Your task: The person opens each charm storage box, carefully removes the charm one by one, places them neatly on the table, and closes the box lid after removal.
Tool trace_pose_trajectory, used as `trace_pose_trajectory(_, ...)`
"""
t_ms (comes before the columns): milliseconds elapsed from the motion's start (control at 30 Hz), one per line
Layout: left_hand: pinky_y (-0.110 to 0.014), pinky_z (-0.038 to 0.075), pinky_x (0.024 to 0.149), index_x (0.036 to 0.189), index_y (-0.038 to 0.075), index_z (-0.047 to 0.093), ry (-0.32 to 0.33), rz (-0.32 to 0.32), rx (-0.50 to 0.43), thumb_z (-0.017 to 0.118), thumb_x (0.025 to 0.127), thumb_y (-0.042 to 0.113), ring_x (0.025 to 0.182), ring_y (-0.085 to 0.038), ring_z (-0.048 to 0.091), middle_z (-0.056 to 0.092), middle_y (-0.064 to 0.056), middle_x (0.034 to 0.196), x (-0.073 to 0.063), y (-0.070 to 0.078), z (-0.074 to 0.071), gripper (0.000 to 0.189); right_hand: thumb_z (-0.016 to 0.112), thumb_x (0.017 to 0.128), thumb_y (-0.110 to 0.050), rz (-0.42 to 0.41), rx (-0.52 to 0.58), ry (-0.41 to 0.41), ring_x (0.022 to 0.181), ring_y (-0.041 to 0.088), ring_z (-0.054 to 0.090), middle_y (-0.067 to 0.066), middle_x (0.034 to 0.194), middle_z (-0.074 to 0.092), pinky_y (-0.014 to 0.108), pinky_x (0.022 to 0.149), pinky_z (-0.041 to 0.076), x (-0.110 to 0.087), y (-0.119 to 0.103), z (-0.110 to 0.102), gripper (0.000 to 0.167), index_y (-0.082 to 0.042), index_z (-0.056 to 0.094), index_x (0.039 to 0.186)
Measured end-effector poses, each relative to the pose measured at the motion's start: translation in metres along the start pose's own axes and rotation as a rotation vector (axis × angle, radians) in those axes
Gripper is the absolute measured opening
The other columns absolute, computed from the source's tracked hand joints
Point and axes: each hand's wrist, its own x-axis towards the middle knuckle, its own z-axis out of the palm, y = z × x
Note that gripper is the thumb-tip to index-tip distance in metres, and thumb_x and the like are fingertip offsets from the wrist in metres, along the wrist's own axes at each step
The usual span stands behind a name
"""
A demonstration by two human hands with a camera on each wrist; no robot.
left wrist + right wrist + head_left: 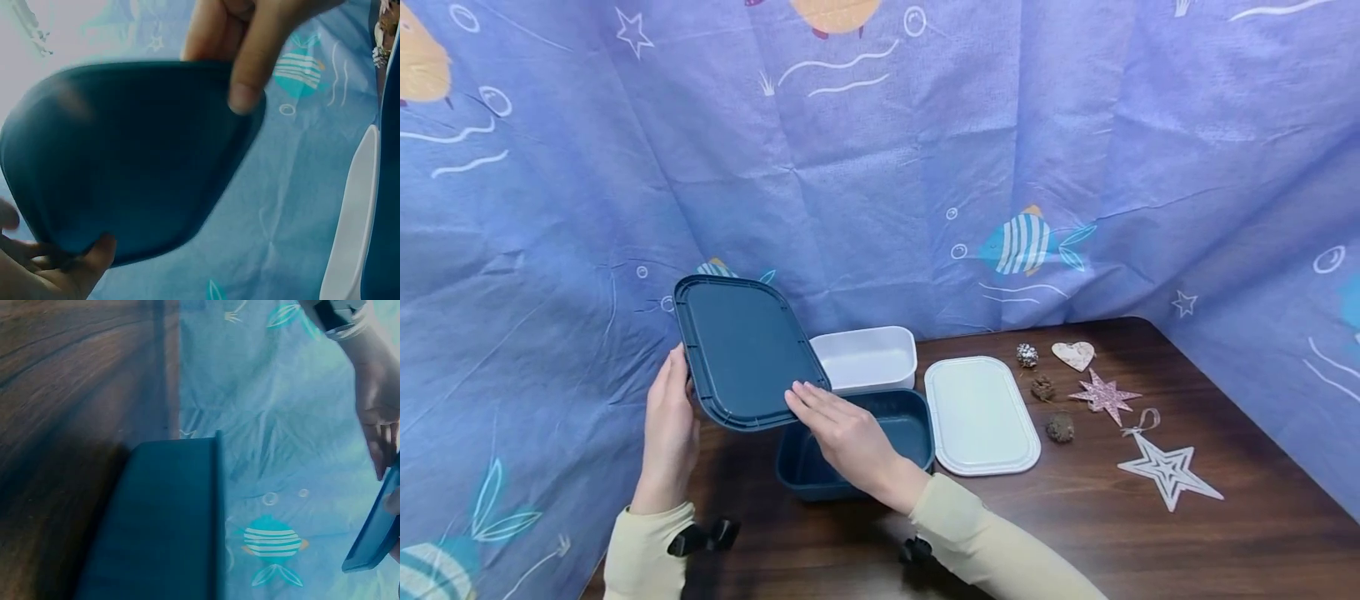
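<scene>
A dark blue rectangular lid (748, 354) is held tilted up over the left side of the table. My left hand (670, 433) grips its left edge, and my right hand (857, 442) pinches its lower right corner. In the left wrist view the thumbs of both hands lie on one face of the lid (144, 162); most fingers are behind it. Beneath my right forearm and hand stands an uncovered dark blue box (812, 486), partly hidden. Behind this box is an uncovered white container (876, 382), with a white lid (983, 417) flat on the table to the right.
Right of the white lid lie several small brown cones (1061, 427), a pale heart (1074, 356), a pink glitter star (1105, 395) and a white star (1170, 469) with a ribbon loop. A blue patterned cloth (880, 208) hangs around the dark wooden table (1075, 533).
</scene>
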Motion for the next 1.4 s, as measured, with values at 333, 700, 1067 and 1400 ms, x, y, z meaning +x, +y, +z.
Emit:
trace_pose_trajectory(333, -0.029, 0.023, 0.119, 0.160, 0.017, 0.029, 0.030, 0.136, 0.141, 0.035, 0.110, 0.034, 0.150, -0.015, 0.024, 0.026, -0.002, 0.165, 0.013, -0.007, 0.003, 0.053, 0.067, 0.093, 0.003, 0.100, 0.365, 0.082, 0.127, 0.019, 0.058, 0.013, 0.138, 0.061, 0.027, 0.101, 0.047, -0.002, -0.002, -0.028, 0.046, 0.001, 0.060, 0.139)
trace_pose_trajectory(700, -0.038, 0.020, 0.122, 0.161, 0.022, 0.025, 0.146, 0.299, 0.222, 0.036, 0.111, 0.025, 0.152, -0.018, 0.020, 0.019, 0.002, 0.167, 0.022, -0.021, 0.015, 0.051, 0.066, 0.098, -0.011, 0.447, 0.785, 0.075, 0.072, 0.001, 0.064, 0.003, 0.116, 0.074, 0.019, 0.064, 0.052, -0.005, -0.007, -0.058, 0.037, -0.009, 0.066, 0.135)
trace_pose_trajectory(1067, -0.029, 0.025, 0.119, 0.157, 0.013, 0.038, 0.170, 0.506, 0.321, 0.045, 0.108, 0.008, 0.149, -0.017, 0.029, 0.037, -0.007, 0.160, 0.037, -0.032, 0.005, 0.050, 0.064, 0.099, -0.006, 0.662, 1.065, 0.015, 0.111, 0.025, 0.068, 0.010, 0.124, 0.070, 0.035, 0.092, 0.055, -0.010, 0.012, -0.088, 0.034, -0.004, 0.066, 0.133)
trace_pose_trajectory(1400, -0.026, 0.033, 0.114, 0.155, 0.014, 0.041, 0.116, 0.414, 0.320, 0.048, 0.108, 0.011, 0.145, -0.018, 0.037, 0.038, -0.008, 0.160, 0.032, -0.037, 0.001, 0.048, 0.064, 0.099, -0.008, 0.763, 1.140, 0.011, 0.107, 0.023, 0.070, 0.017, 0.123, 0.070, 0.037, 0.088, 0.057, -0.017, 0.031, -0.101, 0.041, -0.002, 0.059, 0.140)
